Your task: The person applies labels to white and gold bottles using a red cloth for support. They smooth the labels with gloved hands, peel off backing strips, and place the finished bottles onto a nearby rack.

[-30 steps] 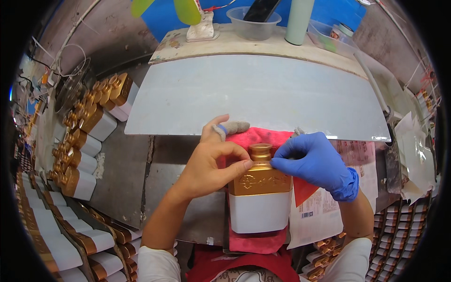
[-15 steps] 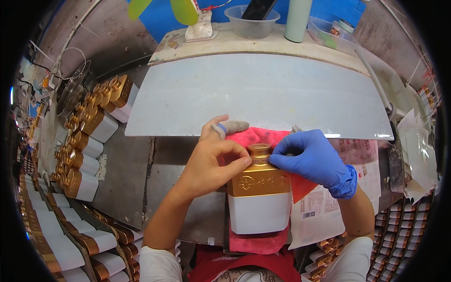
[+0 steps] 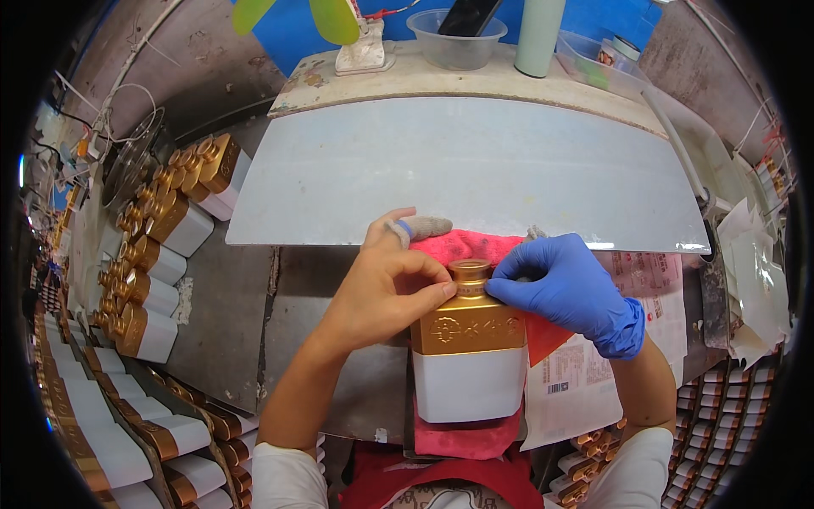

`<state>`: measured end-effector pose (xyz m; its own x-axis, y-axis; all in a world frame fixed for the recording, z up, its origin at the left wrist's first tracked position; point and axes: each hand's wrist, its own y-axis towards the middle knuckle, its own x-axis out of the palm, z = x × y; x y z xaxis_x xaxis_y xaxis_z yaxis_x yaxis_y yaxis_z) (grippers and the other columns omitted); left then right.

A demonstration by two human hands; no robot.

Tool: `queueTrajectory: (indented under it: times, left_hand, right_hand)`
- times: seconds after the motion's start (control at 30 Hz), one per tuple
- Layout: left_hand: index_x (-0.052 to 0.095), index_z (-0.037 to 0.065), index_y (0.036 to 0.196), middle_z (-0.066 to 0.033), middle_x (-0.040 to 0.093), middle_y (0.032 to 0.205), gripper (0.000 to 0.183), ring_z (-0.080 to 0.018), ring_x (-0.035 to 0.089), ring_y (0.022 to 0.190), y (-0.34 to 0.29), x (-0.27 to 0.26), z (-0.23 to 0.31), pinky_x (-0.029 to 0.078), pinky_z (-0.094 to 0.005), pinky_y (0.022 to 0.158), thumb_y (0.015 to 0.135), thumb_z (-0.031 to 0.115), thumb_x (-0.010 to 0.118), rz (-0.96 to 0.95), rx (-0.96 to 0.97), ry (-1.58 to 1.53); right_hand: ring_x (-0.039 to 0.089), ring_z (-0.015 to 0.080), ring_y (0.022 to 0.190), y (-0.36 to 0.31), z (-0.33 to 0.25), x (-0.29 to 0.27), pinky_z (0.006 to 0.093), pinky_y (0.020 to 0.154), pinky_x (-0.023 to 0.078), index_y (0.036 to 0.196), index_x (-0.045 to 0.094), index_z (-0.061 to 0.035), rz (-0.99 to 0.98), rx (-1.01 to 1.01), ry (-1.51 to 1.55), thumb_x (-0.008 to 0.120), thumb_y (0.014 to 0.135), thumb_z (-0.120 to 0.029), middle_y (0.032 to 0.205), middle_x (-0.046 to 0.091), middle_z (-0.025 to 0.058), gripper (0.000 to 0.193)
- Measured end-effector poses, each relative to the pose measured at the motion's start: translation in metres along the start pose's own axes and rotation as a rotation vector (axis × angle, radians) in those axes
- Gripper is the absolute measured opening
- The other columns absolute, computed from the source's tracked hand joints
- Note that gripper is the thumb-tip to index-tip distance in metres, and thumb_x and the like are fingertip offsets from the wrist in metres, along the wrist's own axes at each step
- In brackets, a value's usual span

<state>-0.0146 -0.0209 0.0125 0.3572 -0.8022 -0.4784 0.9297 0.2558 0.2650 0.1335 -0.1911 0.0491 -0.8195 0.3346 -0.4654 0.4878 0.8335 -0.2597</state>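
Note:
In front of me a bottle (image 3: 471, 382) stands upright, white below and gold above, with raised ornament on its shoulder. Around its short neck runs a thin, pale printed strip (image 3: 470, 289). My left hand (image 3: 386, 288) is bare but for a grey knit sleeve on one finger; its thumb and forefinger are closed at the neck's left side. At the right side, my right hand (image 3: 560, 284), in a blue glove, pinches close against the neck. Whether the fingertips grip the strip itself is too small to tell. Pink cloth (image 3: 466, 437) lies under the bottle and bunches behind it.
A pale board (image 3: 466, 170) spans the area beyond my hands. Gold-and-white bottles (image 3: 153, 263) line the left side, with more stacked low at both sides. Printed paper (image 3: 577, 394) and a red-orange piece (image 3: 547, 335) lie right of the bottle. A clear bowl (image 3: 458, 42) sits behind.
Both hands stay at the neck. The left hand and the bottle have shifted very slightly to the right; the grip looks the same.

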Motion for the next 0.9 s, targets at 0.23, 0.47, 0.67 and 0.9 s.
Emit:
queueTrajectory:
  times: [0.23, 0.47, 0.67, 0.9]
  left_hand:
    - [0.072, 0.007, 0.079, -0.0197, 0.058, 0.121, 0.011, -0.0325, 0.039, 0.125, -0.001, 0.000, -0.001, 0.024, -0.0447, 0.109, 0.073, 0.016, 0.074, 0.000, -0.053, -0.045]
    - [0.071, 0.006, 0.080, -0.0170, 0.057, 0.125, 0.010, -0.0307, 0.035, 0.129, 0.001, -0.005, 0.000, 0.026, -0.0423, 0.107, 0.073, 0.012, 0.075, -0.069, -0.068, -0.010]
    - [0.072, 0.006, 0.080, -0.0204, 0.055, 0.124, 0.012, -0.0321, 0.038, 0.125, 0.005, -0.009, -0.002, 0.029, -0.0418, 0.106, 0.073, 0.016, 0.074, -0.108, -0.077, 0.013]
    - [0.071, 0.006, 0.082, -0.0167, 0.058, 0.122, 0.012, -0.0299, 0.041, 0.126, 0.002, -0.011, 0.001, 0.032, -0.0395, 0.104, 0.072, 0.012, 0.075, -0.063, -0.073, 0.054]
  right_hand:
    - [0.063, 0.0133, 0.064, 0.000, 0.004, -0.001, 0.0269, 0.065, 0.051, 0.084, 0.071, -0.0003, -0.018, -0.021, -0.008, 0.069, 0.077, -0.023, 0.072, 0.069, 0.0100, 0.024]
    - [0.062, 0.0131, 0.062, 0.001, 0.005, -0.001, 0.0265, 0.064, 0.051, 0.084, 0.071, -0.0009, -0.014, -0.037, -0.035, 0.069, 0.077, -0.024, 0.071, 0.068, 0.0096, 0.024]
    - [0.063, 0.0140, 0.062, 0.000, 0.004, -0.002, 0.0270, 0.064, 0.051, 0.084, 0.071, -0.0010, -0.012, -0.041, -0.030, 0.069, 0.077, -0.024, 0.071, 0.068, 0.0100, 0.025]
    - [0.064, 0.0197, 0.063, -0.005, 0.003, -0.008, 0.0285, 0.065, 0.052, 0.084, 0.072, -0.0027, 0.088, -0.109, -0.207, 0.069, 0.078, -0.024, 0.072, 0.068, 0.0119, 0.023]
